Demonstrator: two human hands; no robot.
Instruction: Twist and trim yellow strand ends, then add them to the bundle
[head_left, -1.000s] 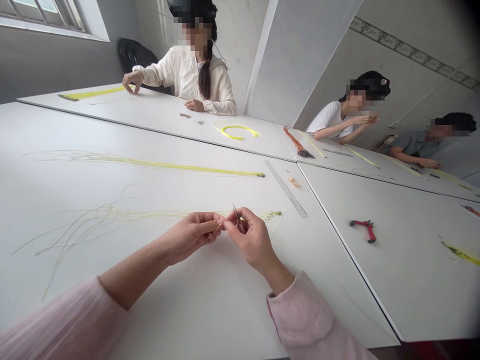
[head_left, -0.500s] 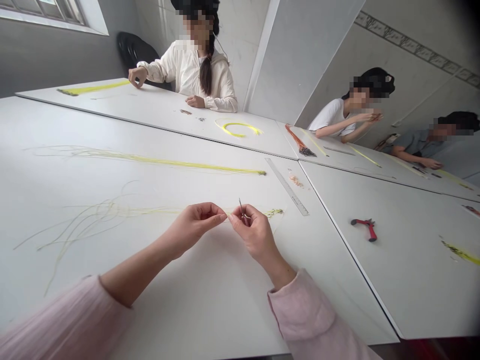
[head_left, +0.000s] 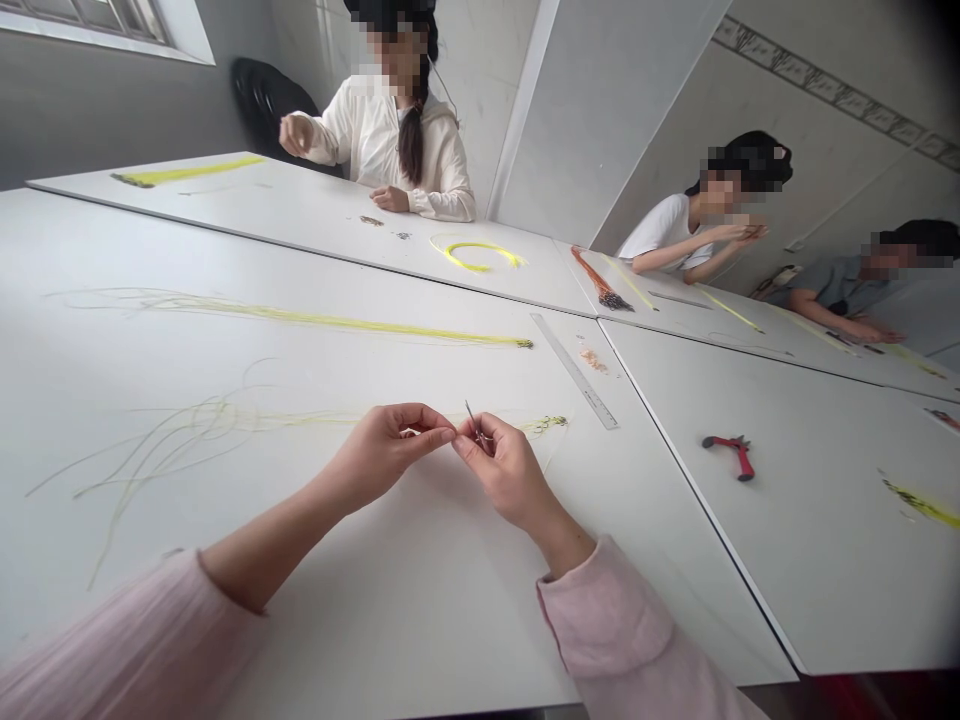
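Observation:
My left hand (head_left: 401,440) is closed, thumb and forefinger pinched on something too small to make out. Its fingertips meet those of my right hand (head_left: 499,462), which grips a slim pointed metal tool (head_left: 472,418). The tool's tip sticks up past my fingers; the rest is hidden in my palm. On the table behind both hands lies a loose bundle of thin yellow-green strands (head_left: 225,412), fanned out at the left. Its hooked dark ends (head_left: 553,423) show just beyond my right hand.
A second yellow strand bundle (head_left: 337,325) lies farther back. Beside it are a clear ruler (head_left: 576,370) and small orange-pink bits (head_left: 593,361). Red-handled pliers (head_left: 731,452) rest on the right table (head_left: 750,560). Across sit co-workers, one in a white jacket (head_left: 375,140), near a yellow coil (head_left: 480,250).
My right hand has shifted slightly left, so the fingertips of both hands now touch, and the metal tool leans more to the left. The co-worker in white has lifted a hand off the table.

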